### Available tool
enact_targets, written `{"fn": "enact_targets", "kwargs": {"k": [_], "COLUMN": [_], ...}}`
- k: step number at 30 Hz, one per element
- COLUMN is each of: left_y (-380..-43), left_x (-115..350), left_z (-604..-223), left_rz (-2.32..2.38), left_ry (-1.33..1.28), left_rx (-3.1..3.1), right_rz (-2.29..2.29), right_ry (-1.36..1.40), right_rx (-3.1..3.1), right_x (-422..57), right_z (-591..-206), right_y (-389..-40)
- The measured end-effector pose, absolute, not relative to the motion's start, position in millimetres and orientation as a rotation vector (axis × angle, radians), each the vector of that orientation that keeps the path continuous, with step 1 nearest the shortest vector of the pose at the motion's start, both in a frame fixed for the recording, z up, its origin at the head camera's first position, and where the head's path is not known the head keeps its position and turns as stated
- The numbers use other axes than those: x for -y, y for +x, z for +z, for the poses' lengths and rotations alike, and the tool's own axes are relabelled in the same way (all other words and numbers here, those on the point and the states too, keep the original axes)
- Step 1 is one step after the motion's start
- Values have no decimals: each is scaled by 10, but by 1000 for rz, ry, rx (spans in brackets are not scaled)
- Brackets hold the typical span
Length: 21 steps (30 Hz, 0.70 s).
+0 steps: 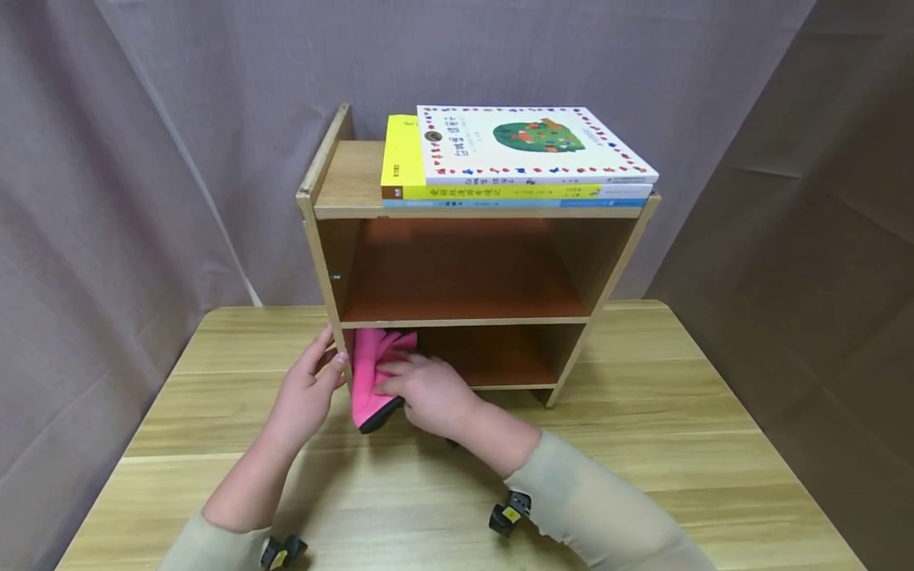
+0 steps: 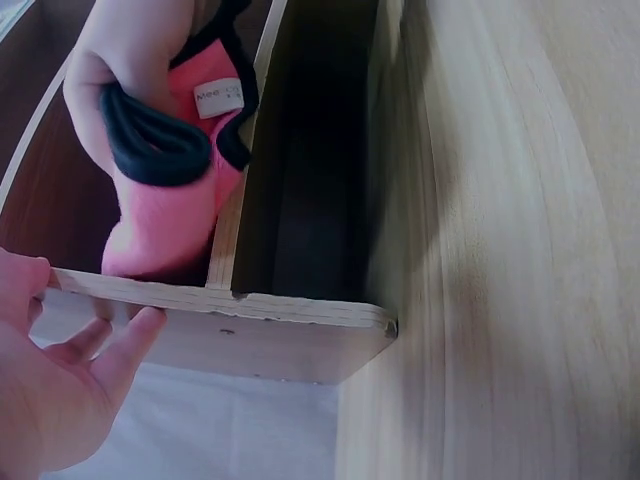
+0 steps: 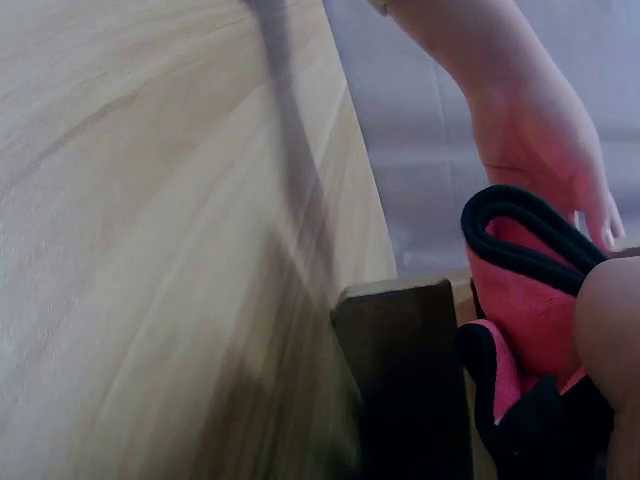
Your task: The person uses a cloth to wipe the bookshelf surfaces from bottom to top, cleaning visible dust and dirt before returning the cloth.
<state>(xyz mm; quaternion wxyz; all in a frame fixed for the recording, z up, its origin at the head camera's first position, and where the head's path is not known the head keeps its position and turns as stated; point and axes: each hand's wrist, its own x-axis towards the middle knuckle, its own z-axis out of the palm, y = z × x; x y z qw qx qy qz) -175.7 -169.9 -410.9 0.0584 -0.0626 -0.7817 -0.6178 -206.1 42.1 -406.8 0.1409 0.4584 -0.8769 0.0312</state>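
A pink cloth item (image 1: 366, 373) with black edging and a white label sits at the left of the shelf's lower compartment, its front end sticking out past the edge. My right hand (image 1: 432, 392) reaches in and grips it; some fingertips are hidden in its folds. With my left hand (image 1: 307, 388) I hold the left side panel of the small wooden bookshelf (image 1: 324, 262), thumb at the front edge and fingers on the outer face. The left wrist view shows the cloth (image 2: 165, 220) bunched against the inside of that panel.
Several thin books (image 1: 528, 147) lie stacked on top of the bookshelf, a white cover uppermost. The middle compartment (image 1: 471, 270) has a reddish-brown floor. Beneath stands a wooden table (image 1: 643, 444). Grey curtains (image 1: 214, 119) hang behind and at the left.
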Motion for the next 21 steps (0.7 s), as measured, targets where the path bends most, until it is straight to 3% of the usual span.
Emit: {"fn": "enact_targets", "kwargs": {"k": [21], "left_y": [-1737], "left_x": [1681], "left_z": [-4100], "left_rz": [-1858], "left_ry": [-177], "left_rx": [2371], "right_rz": [303], "right_ry": [1305], "right_rx": [2252], "right_x": [-974], "right_z": [-3825], "right_y": [-1993]}}
